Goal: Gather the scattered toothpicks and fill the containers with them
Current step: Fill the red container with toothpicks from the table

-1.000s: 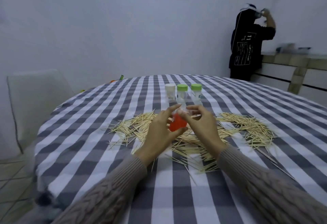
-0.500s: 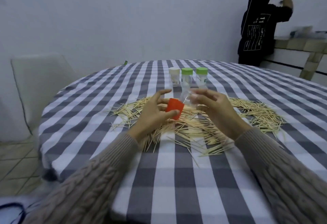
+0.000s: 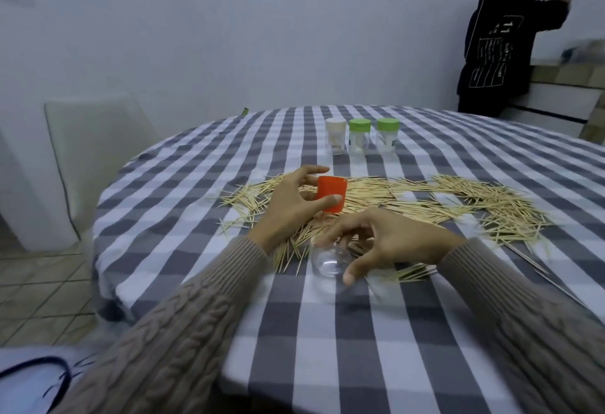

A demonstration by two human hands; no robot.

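My left hand (image 3: pixel 291 207) holds an orange-red cap (image 3: pixel 330 197) between thumb and fingers, just above the toothpick pile (image 3: pixel 425 204). My right hand (image 3: pixel 386 243) grips a clear, empty plastic container (image 3: pixel 327 266), tilted with its mouth towards me, low over the near edge of the pile. Toothpicks lie scattered in a wide band across the checked tablecloth (image 3: pixel 327 331). Three capped containers stand in a row behind the pile: a white-capped one (image 3: pixel 335 140) and two green-capped ones (image 3: pixel 359 141) (image 3: pixel 387 139).
A white chair (image 3: pixel 85 158) stands at the table's left. A person in a dark top (image 3: pixel 504 40) stands at the back right by a counter (image 3: pixel 573 86). The round table's edge curves close on the left, with tiled floor (image 3: pixel 39 289) below.
The cap and the clear container have come apart. My right hand has carried the container down and towards me, while my left hand keeps the cap over the pile.
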